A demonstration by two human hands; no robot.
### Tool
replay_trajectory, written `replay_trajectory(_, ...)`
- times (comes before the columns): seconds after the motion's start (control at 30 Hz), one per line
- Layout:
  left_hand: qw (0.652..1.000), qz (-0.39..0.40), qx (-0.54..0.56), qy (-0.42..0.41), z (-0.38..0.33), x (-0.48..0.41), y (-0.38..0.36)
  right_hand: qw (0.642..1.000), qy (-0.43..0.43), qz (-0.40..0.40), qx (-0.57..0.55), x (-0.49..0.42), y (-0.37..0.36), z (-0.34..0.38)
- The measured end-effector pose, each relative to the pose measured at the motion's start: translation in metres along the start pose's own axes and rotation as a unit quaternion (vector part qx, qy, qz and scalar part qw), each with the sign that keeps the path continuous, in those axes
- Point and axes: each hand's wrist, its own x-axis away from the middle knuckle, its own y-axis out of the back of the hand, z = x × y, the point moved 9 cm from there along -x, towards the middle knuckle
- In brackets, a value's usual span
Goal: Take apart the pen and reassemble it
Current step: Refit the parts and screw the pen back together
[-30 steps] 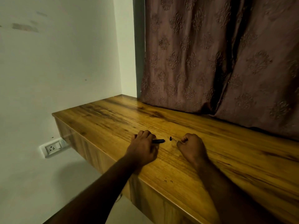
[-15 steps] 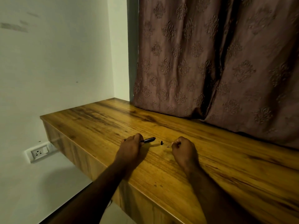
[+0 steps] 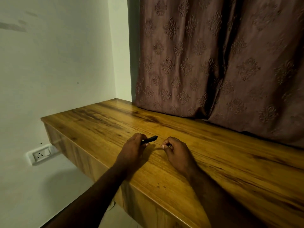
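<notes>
My left hand (image 3: 134, 148) grips a black pen barrel (image 3: 149, 140), whose free end points up and to the right, a little above the wooden table (image 3: 213, 162). My right hand (image 3: 176, 149) is closed just to the right of it, thumb and finger pinching a thin, pale rod (image 3: 158, 145) that reaches left toward the barrel. The rod is very faint, and I cannot tell whether its tip is inside the barrel. The rear of the barrel is hidden in my left hand.
The table's left edge (image 3: 82, 155) drops off beside a white wall with a socket (image 3: 41, 155). A patterned brown curtain (image 3: 213, 63) hangs along the back of the table. Bare wood stretches to the right of my hands.
The small dark piece that lay between my hands is no longer visible. My hands have come closer together, and the barrel's free end now tilts upward.
</notes>
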Motion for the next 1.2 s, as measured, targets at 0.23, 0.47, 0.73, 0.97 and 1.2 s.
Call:
replay_trajectory(0.23,1.000,-0.004,-0.020,0.001,0.007,-0.001,-0.003,0.999,0.010,0.037,-0.020,0.002,-0.004,0.006)
replay_trajectory(0.47,0.998,0.010,-0.063,-0.008,0.012,-0.004,-0.009,0.997,-0.010,0.081,0.004,0.003,-0.015,0.002)
replay_trajectory(0.73,0.998,0.020,-0.067,0.006,0.013,-0.003,-0.010,0.994,-0.094,0.000,-0.062,0.001,0.003,-0.016)
replay_trajectory(0.97,0.999,0.015,-0.038,-0.015,0.009,-0.001,-0.009,0.962,-0.192,-0.042,-0.188,0.002,0.013,-0.041)
replay_trajectory(1.2,0.997,0.034,-0.069,-0.018,0.011,-0.002,-0.016,0.883,-0.225,-0.051,-0.408,0.005,0.013,-0.046)
